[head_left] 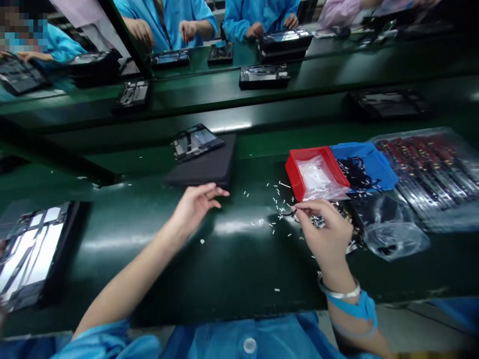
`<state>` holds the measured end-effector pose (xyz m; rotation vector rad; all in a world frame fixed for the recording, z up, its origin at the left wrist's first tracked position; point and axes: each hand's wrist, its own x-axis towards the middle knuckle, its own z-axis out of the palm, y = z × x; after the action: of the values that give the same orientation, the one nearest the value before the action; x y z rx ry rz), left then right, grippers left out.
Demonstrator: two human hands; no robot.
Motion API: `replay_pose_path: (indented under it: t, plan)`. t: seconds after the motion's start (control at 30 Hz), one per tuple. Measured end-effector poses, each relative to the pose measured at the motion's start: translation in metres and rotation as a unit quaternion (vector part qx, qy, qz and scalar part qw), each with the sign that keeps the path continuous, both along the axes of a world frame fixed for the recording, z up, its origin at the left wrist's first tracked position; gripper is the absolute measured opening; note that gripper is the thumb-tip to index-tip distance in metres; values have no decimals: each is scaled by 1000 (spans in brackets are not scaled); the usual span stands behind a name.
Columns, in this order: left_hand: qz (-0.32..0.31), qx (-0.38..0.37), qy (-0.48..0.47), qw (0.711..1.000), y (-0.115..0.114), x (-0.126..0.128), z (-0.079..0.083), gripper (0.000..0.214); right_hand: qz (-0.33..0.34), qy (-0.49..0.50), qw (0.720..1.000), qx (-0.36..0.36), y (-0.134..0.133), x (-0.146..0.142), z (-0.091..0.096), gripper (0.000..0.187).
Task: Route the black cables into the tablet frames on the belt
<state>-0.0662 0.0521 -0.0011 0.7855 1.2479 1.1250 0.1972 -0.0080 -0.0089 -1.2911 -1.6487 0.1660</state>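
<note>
My left hand hovers over the green bench with its fingers loosely stretched out, holding nothing, just in front of a dark foam pad. A partly opened tablet-like device lies on the far end of that pad. My right hand is closed in a pinch on a small thin black wire part, among several tiny white bits scattered on the bench. A red tray with a clear plastic bag stands just beyond the right hand.
A blue tray of black wires sits beside the red one, with clear bags and a plastic-covered rack of parts to the right. An open device lies at the near left. Other workers in blue coats sit across the line.
</note>
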Motion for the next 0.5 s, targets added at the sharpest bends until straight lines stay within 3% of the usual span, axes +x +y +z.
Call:
replay_pose_path:
  t: [0.17,0.3,0.33,0.37,0.43,0.47,0.5]
  plan:
    - [-44,-41,-102,993,-50,19,-29,10,-22,11,1000,9,2,5,-7,8]
    - [-179,-102,-103,973,-64,16,-24,26,-15,-7,1000,16,4,6,-9,9]
    - [-185,-100,-76,975,-62,11,-19,30,-14,-15,1000,18,4,6,-9,8]
    - [-153,-82,-33,984,-57,3,-14,30,-12,-22,999,21,5,6,-9,8]
    - [12,-6,83,996,-35,-17,-5,31,-6,-35,999,32,5,6,-9,8]
    - [106,26,126,986,-18,-29,-2,37,-2,-41,998,39,5,5,-9,9]
    - [160,35,144,976,0,-40,-1,45,2,-48,998,45,5,5,-8,10]
